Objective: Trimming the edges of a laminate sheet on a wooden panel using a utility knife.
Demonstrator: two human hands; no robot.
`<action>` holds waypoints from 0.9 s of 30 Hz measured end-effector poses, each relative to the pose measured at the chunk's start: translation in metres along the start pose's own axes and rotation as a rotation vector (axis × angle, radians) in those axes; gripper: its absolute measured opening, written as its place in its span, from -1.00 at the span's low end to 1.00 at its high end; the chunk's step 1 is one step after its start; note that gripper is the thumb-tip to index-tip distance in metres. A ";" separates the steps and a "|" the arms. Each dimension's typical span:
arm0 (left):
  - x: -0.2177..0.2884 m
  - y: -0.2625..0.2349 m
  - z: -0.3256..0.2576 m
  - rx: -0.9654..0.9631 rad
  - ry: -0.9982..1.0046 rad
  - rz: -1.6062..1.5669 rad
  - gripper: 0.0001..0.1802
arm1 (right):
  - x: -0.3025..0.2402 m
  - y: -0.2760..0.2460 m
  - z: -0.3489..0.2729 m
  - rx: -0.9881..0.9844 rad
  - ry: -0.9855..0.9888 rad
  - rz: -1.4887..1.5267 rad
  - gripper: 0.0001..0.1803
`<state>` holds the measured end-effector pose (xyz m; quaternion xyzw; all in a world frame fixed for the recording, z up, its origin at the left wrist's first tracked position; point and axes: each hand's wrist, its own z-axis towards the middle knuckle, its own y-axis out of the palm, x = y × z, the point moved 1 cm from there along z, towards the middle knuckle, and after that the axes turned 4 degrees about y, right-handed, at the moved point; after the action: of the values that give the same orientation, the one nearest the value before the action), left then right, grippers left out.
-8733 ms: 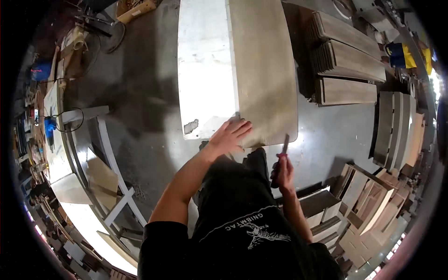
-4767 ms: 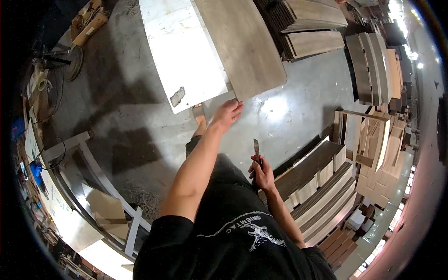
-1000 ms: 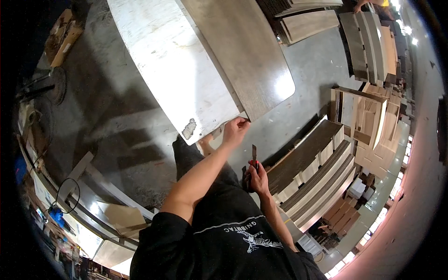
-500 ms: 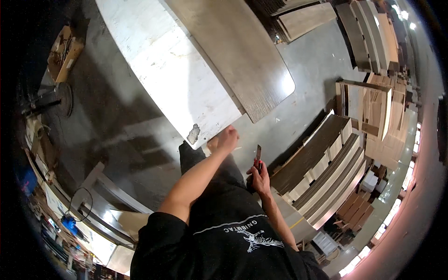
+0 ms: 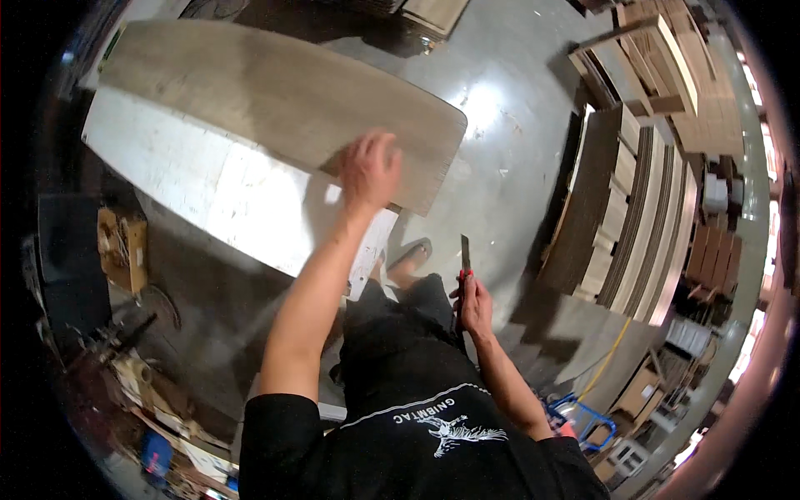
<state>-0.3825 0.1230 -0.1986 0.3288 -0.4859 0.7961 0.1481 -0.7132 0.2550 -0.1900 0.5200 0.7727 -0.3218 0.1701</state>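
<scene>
A long grey-brown wooden board (image 5: 275, 92) with rounded corners lies along a white worktop (image 5: 242, 179), covering its far side and sticking out past its right end. My left hand (image 5: 371, 173) is over the board near its right end, palm down, fingers slightly bent and apart, with nothing visible in them. Whether the fingertips touch the wood I cannot tell, as they are a little blurred. My right hand (image 5: 475, 308) is closed round the red and black handle of a knife (image 5: 465, 253), held right of my legs with its blade pointing away from me.
Stacked boards (image 5: 625, 217) stand on the floor at the right, with a wooden frame (image 5: 637, 71) beyond them. A cardboard box (image 5: 122, 248) sits left of the worktop. Shelves or benches with clutter, including a blue object (image 5: 156, 454), are at the lower left.
My left hand has moved from the worktop's near corner up over the board. My view has turned, so board and worktop now lie more crosswise. The knife stays in my right hand.
</scene>
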 end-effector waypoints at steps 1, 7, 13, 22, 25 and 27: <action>-0.016 0.007 0.010 -0.072 -0.052 0.083 -0.53 | 0.005 0.004 0.008 -0.005 -0.075 -0.026 -0.51; -0.034 0.052 0.012 -0.048 -0.240 0.499 -0.29 | -0.037 0.048 0.031 0.064 -0.314 -0.105 -0.55; -0.025 0.052 0.015 -0.086 -0.206 0.554 -0.30 | -0.083 0.077 0.033 0.277 -0.449 -0.375 -0.66; -0.034 0.055 0.014 -0.082 -0.203 0.607 -0.30 | -0.081 0.082 0.037 0.365 -0.523 -0.602 -0.68; -0.032 0.056 0.015 -0.084 -0.195 0.602 -0.31 | -0.081 0.079 0.038 0.332 -0.540 -0.626 -0.68; -0.033 0.054 0.013 -0.094 -0.195 0.605 -0.31 | -0.083 0.080 0.035 0.308 -0.501 -0.637 -0.68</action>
<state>-0.3827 0.0881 -0.2530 0.2372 -0.6096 0.7456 -0.1275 -0.6095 0.1945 -0.1919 0.1809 0.7723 -0.5862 0.1649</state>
